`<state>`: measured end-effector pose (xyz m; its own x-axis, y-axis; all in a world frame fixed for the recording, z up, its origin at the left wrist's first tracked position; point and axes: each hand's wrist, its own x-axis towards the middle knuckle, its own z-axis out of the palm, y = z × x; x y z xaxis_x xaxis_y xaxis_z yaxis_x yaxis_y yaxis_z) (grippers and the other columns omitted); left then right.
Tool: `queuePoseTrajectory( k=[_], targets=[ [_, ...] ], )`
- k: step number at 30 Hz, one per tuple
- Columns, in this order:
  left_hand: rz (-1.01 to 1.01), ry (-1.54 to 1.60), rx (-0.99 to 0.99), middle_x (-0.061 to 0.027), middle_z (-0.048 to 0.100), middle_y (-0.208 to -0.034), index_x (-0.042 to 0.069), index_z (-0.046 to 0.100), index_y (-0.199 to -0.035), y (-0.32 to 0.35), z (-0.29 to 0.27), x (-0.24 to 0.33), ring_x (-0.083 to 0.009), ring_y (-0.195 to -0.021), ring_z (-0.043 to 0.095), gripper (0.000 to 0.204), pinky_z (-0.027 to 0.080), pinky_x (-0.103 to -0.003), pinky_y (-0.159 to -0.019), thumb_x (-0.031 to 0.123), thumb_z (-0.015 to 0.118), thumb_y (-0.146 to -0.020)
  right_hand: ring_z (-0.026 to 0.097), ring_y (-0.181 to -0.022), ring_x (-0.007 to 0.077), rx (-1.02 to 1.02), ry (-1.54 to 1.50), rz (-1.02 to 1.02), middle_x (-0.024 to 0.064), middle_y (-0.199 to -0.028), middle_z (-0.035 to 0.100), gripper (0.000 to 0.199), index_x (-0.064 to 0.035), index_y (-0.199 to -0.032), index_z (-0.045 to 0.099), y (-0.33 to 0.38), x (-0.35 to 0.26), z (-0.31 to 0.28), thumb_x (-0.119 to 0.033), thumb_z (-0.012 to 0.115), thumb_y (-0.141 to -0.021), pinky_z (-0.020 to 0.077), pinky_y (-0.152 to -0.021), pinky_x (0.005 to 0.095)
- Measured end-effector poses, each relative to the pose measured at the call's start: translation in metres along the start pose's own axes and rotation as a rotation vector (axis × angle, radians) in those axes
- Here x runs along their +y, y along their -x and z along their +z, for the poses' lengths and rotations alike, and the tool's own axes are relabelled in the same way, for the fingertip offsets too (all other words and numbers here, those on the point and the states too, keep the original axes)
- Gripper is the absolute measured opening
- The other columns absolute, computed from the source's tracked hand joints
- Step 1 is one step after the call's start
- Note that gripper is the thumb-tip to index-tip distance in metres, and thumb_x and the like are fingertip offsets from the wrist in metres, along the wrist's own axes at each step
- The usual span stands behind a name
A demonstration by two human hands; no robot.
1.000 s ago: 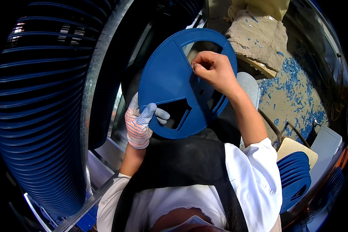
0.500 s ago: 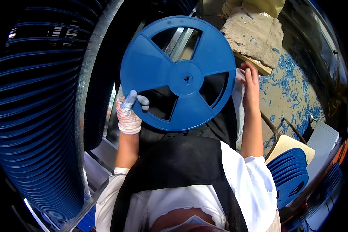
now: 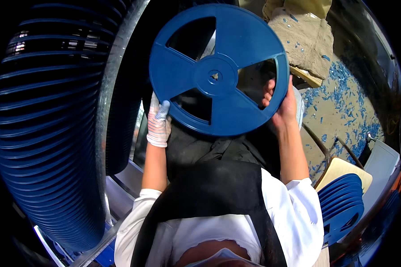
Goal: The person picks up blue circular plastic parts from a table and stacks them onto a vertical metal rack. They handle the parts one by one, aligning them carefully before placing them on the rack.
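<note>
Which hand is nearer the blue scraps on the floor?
Right: the right hand is left of the blue scraps; the gloved left hand is farther left, across the blue disc.

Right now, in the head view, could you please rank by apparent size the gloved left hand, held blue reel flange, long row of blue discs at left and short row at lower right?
1. Long row of blue discs
2. Held blue reel flange
3. Short row
4. Gloved left hand

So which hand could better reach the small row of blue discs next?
Probably the right hand: the row of blue discs lies on the person's right, whereas the left hand is farther across. Both hold the large blue disc.
</note>
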<state>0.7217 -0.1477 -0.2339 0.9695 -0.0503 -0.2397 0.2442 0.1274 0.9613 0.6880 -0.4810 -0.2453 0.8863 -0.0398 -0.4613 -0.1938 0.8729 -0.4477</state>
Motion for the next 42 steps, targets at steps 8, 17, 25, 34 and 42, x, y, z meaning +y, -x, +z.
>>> queuePoseTrajectory(
  k=[8, 17, 25, 34, 42],
  targets=[
    [0.424, -1.084, 0.177, -0.0208, 0.050, -0.132, -0.002, 0.035, -0.139, 0.026, -0.050, -0.022, -0.0342, -0.121, 0.050, 0.056, 0.037, -0.038, -0.103, 0.012, 0.057, -0.089, 0.056, -0.065, 0.0171, -0.246, 0.908, -0.867, 0.0079, -0.074, 0.058, 0.039, -0.0003, -0.085, 0.062, -0.089, -0.014, 0.041, -0.032, 0.044, -0.098, 0.0421, -0.058, 0.0268],
    [0.542, -1.322, 0.107, -0.0216, 0.057, -0.121, -0.004, 0.045, -0.131, 0.024, -0.048, -0.045, -0.0326, -0.111, 0.056, 0.048, 0.041, -0.039, -0.099, 0.008, 0.058, -0.086, 0.059, -0.074, 0.0281, -0.104, 1.041, -1.205, 0.0092, -0.077, 0.059, 0.040, -0.0077, -0.082, 0.065, -0.186, 0.001, 0.105, -0.038, 0.044, -0.097, 0.0449, -0.063, 0.0336],
    [0.597, -1.366, 0.108, -0.0206, 0.060, -0.116, -0.004, 0.049, -0.128, 0.023, -0.045, -0.042, -0.0350, -0.109, 0.055, 0.047, 0.041, -0.041, -0.097, 0.006, 0.058, -0.083, 0.058, -0.078, 0.0255, -0.108, 1.293, -1.580, 0.0054, -0.081, 0.056, 0.017, -0.0123, -0.086, 0.063, -0.240, 0.011, 0.138, -0.028, 0.057, -0.089, 0.0469, -0.064, 0.0347],
    [0.544, -1.340, 0.137, -0.0172, 0.060, -0.120, -0.003, 0.054, -0.123, 0.024, -0.051, -0.047, -0.0391, -0.116, 0.050, 0.045, 0.032, -0.050, -0.105, 0.018, 0.059, -0.084, 0.059, -0.081, 0.0253, 0.049, 1.547, -1.648, 0.0041, -0.088, 0.054, 0.028, -0.0198, -0.105, 0.053, -0.270, 0.013, 0.128, -0.021, 0.064, -0.079, 0.0495, -0.064, 0.0370],
    [0.567, -1.416, 0.133, -0.0174, 0.060, -0.120, -0.003, 0.055, -0.122, 0.024, -0.049, -0.041, -0.0370, -0.115, 0.052, 0.041, 0.038, -0.043, -0.101, 0.011, 0.060, -0.084, 0.063, -0.072, 0.0283, -0.016, 1.625, -1.446, 0.0041, -0.086, 0.056, 0.013, -0.0181, -0.095, 0.056, -0.274, 0.012, 0.100, -0.022, 0.060, -0.084, 0.0517, -0.057, 0.0398]
  ],
)
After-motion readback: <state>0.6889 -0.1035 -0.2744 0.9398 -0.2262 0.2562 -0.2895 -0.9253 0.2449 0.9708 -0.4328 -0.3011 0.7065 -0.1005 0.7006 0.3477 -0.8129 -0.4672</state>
